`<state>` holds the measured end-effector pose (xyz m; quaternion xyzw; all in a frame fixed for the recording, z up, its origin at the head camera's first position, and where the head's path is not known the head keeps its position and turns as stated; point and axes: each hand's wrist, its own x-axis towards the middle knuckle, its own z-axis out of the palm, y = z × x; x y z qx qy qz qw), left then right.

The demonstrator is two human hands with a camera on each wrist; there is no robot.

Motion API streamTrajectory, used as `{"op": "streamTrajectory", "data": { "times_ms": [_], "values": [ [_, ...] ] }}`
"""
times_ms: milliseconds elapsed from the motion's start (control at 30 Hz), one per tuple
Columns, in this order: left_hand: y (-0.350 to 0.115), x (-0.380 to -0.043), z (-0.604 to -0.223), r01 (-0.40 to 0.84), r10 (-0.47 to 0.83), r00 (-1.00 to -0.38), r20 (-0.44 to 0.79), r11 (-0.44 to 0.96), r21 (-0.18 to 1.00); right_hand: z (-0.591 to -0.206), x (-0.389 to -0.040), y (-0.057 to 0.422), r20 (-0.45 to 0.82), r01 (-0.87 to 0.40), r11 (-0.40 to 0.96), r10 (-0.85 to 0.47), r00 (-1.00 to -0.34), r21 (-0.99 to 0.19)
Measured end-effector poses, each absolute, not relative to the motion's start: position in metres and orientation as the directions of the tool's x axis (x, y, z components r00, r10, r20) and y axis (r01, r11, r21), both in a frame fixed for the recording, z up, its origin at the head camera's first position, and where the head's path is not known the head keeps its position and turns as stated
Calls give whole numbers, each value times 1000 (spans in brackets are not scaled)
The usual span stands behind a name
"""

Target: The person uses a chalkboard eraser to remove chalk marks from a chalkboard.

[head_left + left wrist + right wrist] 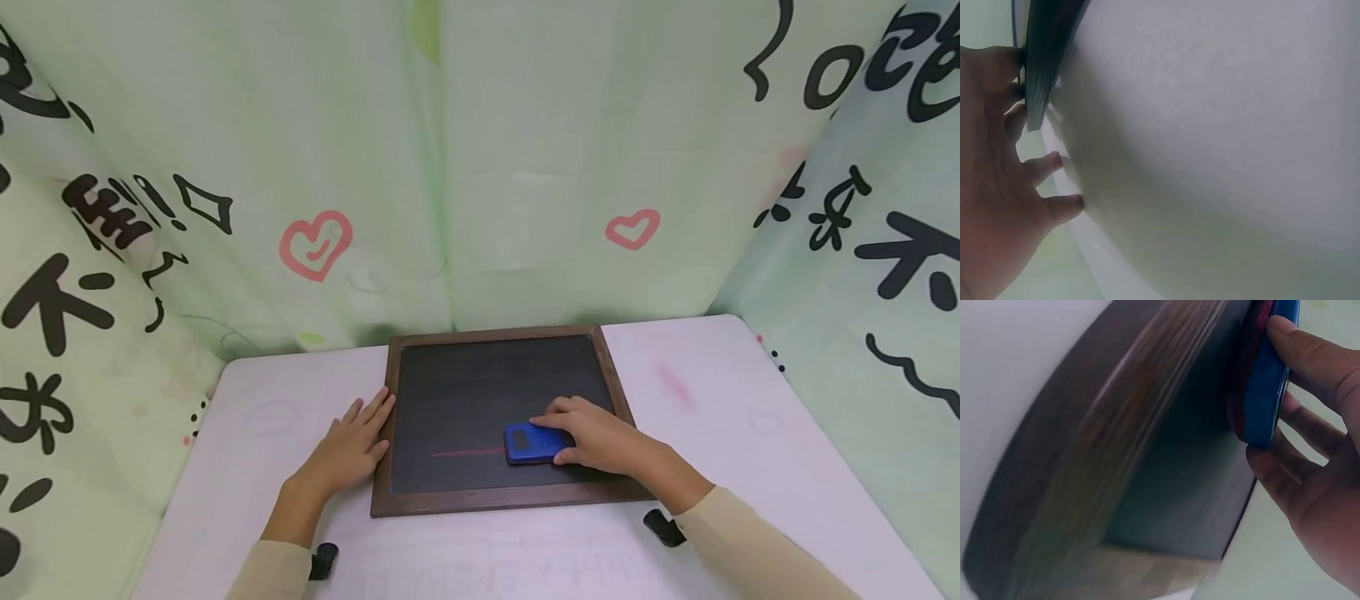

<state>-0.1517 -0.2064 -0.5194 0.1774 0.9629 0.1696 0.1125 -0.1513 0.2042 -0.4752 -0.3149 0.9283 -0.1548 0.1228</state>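
A framed blackboard lies on the table, its brown wooden frame around a dark surface. My right hand grips a blue board eraser by its sides, thumb on the near side and fingers on the far side. In the right wrist view the eraser shows a dark reddish pad under its blue body. A thin pink chalk line runs left from the eraser. My left hand rests with spread fingers against the frame's left edge; in the left wrist view two fingertips touch the tabletop.
The white table carries faint pink smudges. Green-white curtains with hearts and black lettering hang behind and on both sides. Black wrist devices sit beneath both sleeves.
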Motion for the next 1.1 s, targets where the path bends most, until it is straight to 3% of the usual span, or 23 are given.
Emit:
{"op": "streamTrajectory", "data": {
  "times_ms": [667, 1100],
  "values": [
    [-205, -152, -514, 291, 375, -913, -162, 876, 385, -474, -159, 82, -162, -673, 700, -712, -683, -239],
    [-204, -153, -514, 272, 360, -916, -177, 882, 384, -475, -158, 37, -163, -669, 718, -695, -700, -189]
  ]
}}
